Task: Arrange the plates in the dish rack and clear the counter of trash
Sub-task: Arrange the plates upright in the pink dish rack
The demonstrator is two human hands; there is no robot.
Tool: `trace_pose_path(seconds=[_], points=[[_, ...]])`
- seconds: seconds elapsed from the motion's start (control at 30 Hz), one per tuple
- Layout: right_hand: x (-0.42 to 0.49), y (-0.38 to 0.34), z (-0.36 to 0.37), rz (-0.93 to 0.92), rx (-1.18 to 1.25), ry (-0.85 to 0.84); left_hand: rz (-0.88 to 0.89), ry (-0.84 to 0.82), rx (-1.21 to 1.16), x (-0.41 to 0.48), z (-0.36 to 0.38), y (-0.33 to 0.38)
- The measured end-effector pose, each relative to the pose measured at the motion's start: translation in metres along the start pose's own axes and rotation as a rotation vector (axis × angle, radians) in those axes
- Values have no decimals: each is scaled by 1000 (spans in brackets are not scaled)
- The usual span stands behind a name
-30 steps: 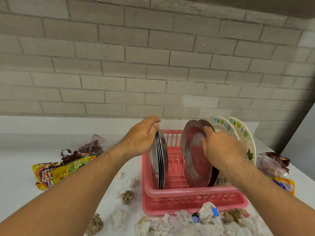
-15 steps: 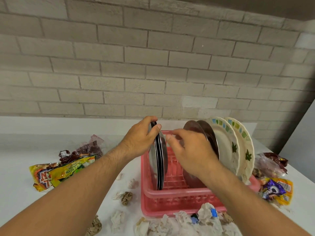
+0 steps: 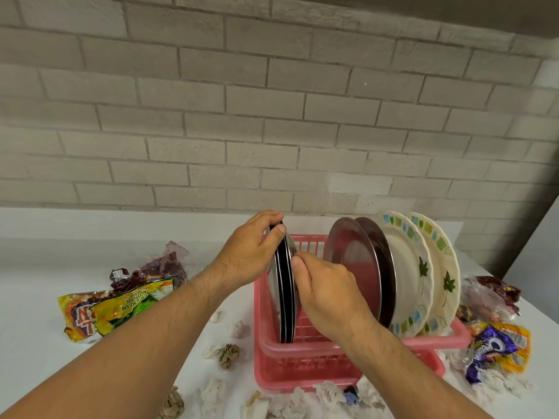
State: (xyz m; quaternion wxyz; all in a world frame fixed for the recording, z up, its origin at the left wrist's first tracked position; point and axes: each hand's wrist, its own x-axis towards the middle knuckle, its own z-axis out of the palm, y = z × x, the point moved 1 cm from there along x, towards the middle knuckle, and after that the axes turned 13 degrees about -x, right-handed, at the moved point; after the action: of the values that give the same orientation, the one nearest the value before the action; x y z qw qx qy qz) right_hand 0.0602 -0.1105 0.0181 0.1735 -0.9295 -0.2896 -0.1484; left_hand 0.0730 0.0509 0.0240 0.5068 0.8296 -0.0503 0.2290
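A pink dish rack [image 3: 305,370] stands on the white counter [image 3: 36,343]. At its left end a stack of steel plates [image 3: 286,303] stands on edge, and my left hand [image 3: 251,255] grips the stack's top rim. My right hand [image 3: 326,288] is against the stack's right face, its fingertips pinching the nearest plate's edge. Two steel plates [image 3: 357,264] lean in the rack's right half. Behind them lean two cream plates with leaf prints [image 3: 420,273].
Crumpled snack wrappers [image 3: 118,306] lie left of the rack, and more wrappers [image 3: 496,346] lie to its right. Balled tissues and paper scraps [image 3: 302,400] litter the counter in front. A grey brick wall [image 3: 272,116] rises behind.
My right hand left the steel plates leaning on the right and moved left to the stack held by my left hand. The left hand stayed on the stack's rim.
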Motion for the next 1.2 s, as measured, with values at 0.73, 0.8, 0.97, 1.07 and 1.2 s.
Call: trace_pose_path(seconds=[0.73,0.8,0.97,1.07,1.2], points=[[50,5,-34,254,-238,-213,1,-88,104,4,1,8],[56,5,-40,260,-278,-180,3,-89,120,3,0,9],[61,15,-46,293,-261,-148,12,-55,104,-3,-3,8],[66,20,-46,308,-253,-144,24,-62,102,-3,-2,10],[77,22,-44,303,-241,-132,40,-70,117,-4,-1,10]])
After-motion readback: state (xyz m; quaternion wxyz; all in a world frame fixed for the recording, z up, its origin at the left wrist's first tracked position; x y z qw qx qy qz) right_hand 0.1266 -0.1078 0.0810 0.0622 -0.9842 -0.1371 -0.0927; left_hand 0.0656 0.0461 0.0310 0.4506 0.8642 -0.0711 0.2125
